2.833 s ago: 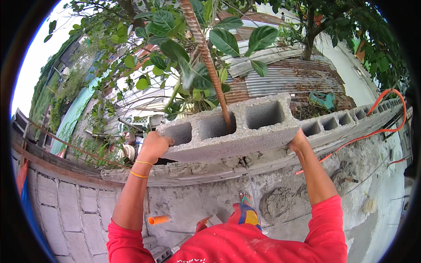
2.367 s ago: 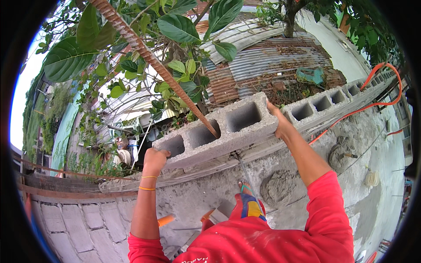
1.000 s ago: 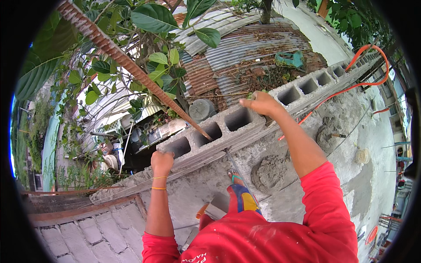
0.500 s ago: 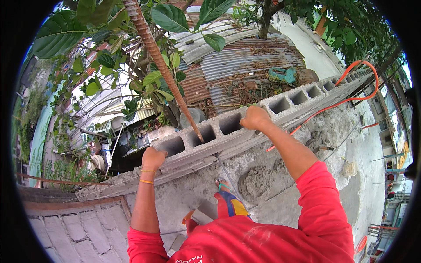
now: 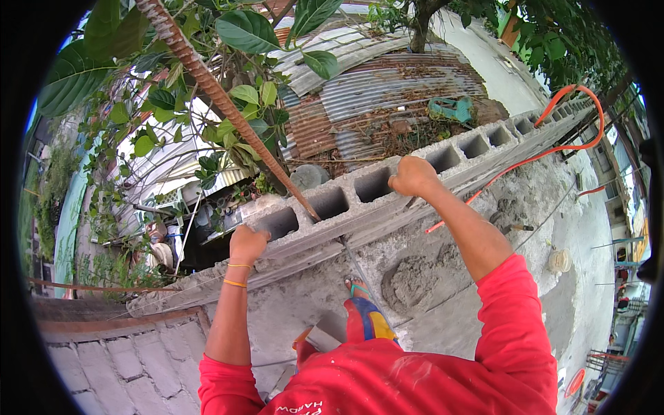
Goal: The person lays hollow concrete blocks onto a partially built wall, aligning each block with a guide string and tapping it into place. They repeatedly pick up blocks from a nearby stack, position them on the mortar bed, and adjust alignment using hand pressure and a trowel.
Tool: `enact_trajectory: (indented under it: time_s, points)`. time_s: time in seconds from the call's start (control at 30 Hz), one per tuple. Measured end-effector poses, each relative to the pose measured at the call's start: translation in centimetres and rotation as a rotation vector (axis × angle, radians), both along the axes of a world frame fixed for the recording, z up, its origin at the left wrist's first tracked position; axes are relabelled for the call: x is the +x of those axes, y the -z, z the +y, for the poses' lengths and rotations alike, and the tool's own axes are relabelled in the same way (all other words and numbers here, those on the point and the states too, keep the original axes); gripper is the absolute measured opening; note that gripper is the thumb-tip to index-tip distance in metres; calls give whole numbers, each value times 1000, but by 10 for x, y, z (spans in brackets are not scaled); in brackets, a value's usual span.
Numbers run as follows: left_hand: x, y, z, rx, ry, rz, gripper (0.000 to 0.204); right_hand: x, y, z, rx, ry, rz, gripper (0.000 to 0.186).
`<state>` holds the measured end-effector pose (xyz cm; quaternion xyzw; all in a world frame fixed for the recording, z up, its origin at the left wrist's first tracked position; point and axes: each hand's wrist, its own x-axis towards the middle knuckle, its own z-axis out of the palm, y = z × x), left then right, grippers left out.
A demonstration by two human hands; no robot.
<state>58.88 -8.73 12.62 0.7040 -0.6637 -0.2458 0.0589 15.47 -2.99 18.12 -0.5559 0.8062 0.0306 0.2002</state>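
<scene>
A grey hollow concrete block (image 5: 351, 198) lies along the top of a low block wall, with its open cells facing up. My left hand (image 5: 247, 245) is closed over its left end. My right hand (image 5: 415, 178) is closed at its right end, close to the neighbouring block (image 5: 458, 149) in the row; the fingertips of both hands are partly hidden. A rusty ribbed steel bar (image 5: 228, 104) slants down from the upper left into one of the block's cells.
An orange hose (image 5: 526, 162) loops over the wall's far end. Wet mortar (image 5: 415, 280) is heaped on the concrete floor near my foot, and a tool's brown handle (image 5: 522, 227) shows beyond it. Leafy branches (image 5: 242, 31) hang over the wall, before rusty corrugated sheets (image 5: 373, 90).
The view has shifted slightly, so the bar and leaves appear farther left. Both hands keep their hold on the block; they appear a little higher and to the right in the picture.
</scene>
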Motion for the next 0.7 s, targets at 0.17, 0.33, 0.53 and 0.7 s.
enact_trajectory:
  time_s: [0.17,0.33,0.53,0.7]
  points:
    - [0,-5,1,45,68,-26,49,2,-1,-5,42,-10,21,38]
    - [-3,-8,-1,88,84,-26,47,7,0,-6,73,-27,62,40]
    - [-1,-6,-3,140,92,-29,45,5,14,-11,84,-47,116,43]
    - [3,-6,-5,151,112,-42,49,3,29,-14,-47,-111,128,47]
